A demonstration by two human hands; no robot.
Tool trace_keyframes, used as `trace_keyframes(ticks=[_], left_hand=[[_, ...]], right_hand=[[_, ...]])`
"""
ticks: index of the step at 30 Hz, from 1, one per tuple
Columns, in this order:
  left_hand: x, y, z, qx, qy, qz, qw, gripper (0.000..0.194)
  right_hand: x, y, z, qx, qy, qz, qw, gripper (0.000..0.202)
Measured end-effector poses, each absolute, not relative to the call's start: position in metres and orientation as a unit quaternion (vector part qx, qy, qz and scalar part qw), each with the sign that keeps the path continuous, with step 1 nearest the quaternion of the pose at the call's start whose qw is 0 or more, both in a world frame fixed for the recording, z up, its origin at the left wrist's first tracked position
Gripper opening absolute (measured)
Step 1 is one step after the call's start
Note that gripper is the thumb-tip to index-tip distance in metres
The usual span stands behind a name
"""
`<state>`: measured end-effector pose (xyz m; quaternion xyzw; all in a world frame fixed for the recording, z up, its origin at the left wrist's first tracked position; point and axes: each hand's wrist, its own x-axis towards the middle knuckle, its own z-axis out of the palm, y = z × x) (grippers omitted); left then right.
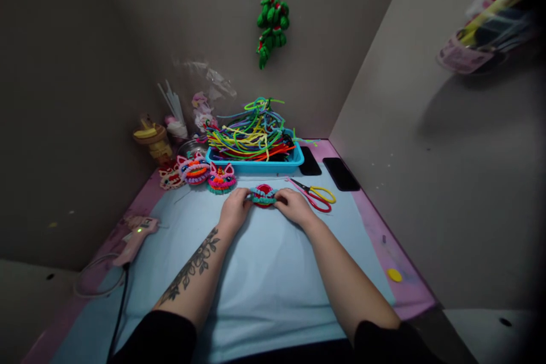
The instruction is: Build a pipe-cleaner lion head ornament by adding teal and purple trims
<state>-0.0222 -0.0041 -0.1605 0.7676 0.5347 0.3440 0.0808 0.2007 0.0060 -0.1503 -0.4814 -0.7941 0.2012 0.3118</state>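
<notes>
Between my two hands is a small round pipe-cleaner piece [263,200], teal and light blue with a red middle, resting on or just above the blue cloth. The fingers of my left hand [237,205] pinch its left edge. At its right edge, my right hand [293,205] grips it with bent fingers. Scissors [318,195] with one yellow and one red handle lie just right of my right hand. Left of my left hand sit several finished-looking pipe-cleaner animal heads, the nearest a pink one with ears [222,178] and behind it a purple one [194,169].
A blue tray [256,167] heaped with colourful pipe cleaners stands at the back. Two dark phones [341,174] lie right of it. A pink glue gun [137,239] with a lit green light and a cord lies at the left. A yellow disc [394,275] sits near the right edge.
</notes>
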Motion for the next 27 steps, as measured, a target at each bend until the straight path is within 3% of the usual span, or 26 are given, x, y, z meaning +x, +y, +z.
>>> trace_keyframes(ticks=[4,8,16,21,27], left_hand=[[-0.022,0.0,-0.159,0.761,0.548,0.338,0.081,0.051],[-0.018,0.004,-0.161,0.77,0.538,0.313,0.138,0.061],[-0.012,-0.002,-0.155,0.695,0.465,0.453,0.309,0.044],[-0.012,-0.007,-0.149,0.735,0.439,0.463,0.231,0.015],[-0.012,-0.009,-0.145,0.74,0.436,0.48,0.178,0.011]], right_hand=[[0.195,0.003,-0.144,-0.467,-0.784,0.169,0.371,0.053],[0.182,0.004,-0.149,-0.441,-0.797,0.235,0.34,0.078],[0.177,0.005,-0.145,-0.417,-0.778,0.269,0.386,0.06],[0.175,-0.001,-0.138,-0.406,-0.758,0.294,0.418,0.055],[0.171,-0.005,-0.134,-0.402,-0.748,0.311,0.427,0.05]])
